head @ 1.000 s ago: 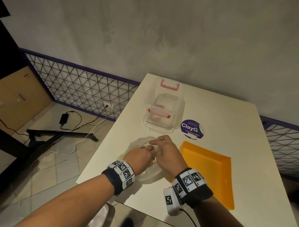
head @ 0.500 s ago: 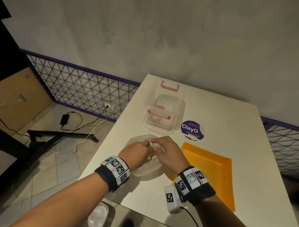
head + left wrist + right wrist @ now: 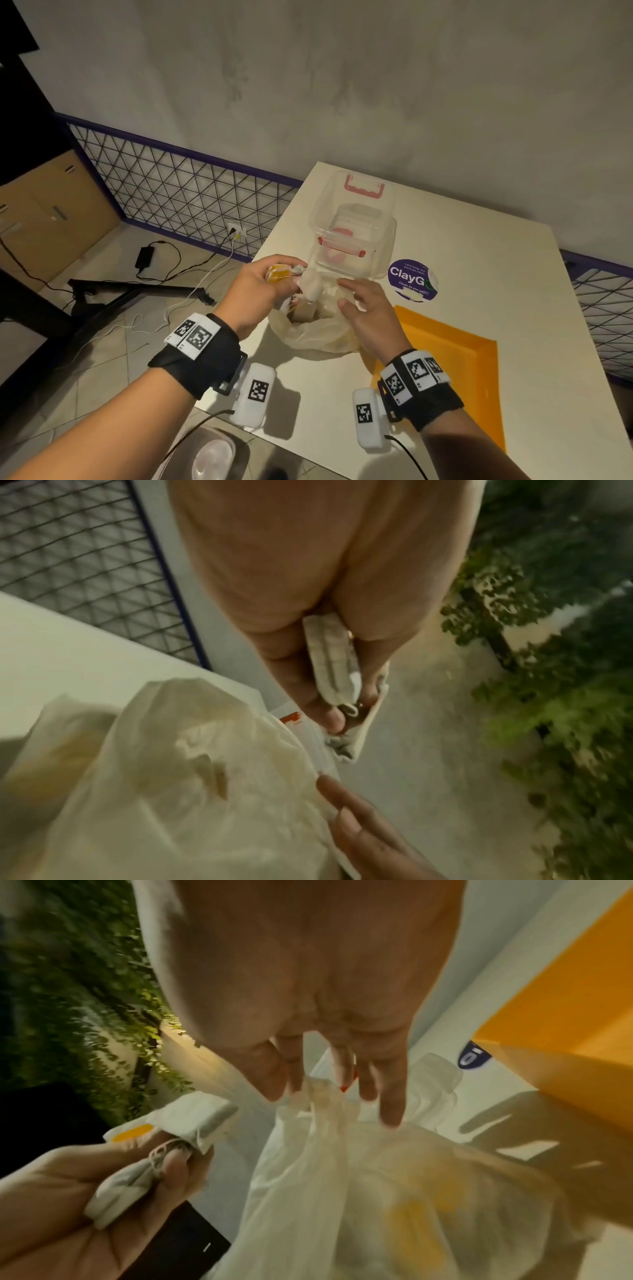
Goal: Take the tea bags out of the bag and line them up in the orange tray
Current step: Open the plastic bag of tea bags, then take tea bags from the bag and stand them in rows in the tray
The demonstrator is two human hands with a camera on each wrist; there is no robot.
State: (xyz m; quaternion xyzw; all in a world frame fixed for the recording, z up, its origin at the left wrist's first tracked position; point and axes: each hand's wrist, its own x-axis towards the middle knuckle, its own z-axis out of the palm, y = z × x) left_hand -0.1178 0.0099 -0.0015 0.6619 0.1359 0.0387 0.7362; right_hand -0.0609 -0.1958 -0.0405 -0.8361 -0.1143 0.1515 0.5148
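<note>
On the far left, one purple-framed wire fence is running along the wall, and on the floor below it one black power adapter is lying with its cables. Both hands are wearing black wrist bands with checkered markers. The left hand is hovering over the left edge of the surface, its fingers curled around a small bunch of tea bags; the left wrist view is showing at least two white pouches pressed together in that grip, and the head view is showing one yellow tag among them, though the exact count cannot be told. Just to the right, one thin translucent plastic bag is sitting on the surface with its mouth gaping; more tea bags are lying inside, blurred, so they cannot be counted. The right hand is resting against the bag's right side, its fingers straight and spread, steadying the plastic rather than gripping anything. Behind the bag, one clear container with red clasps is standing open. To its right, one round purple sticker is lying flat on the surface. Farthest right, one orange tray is sitting near the front edge, holding no tea bags.
</note>
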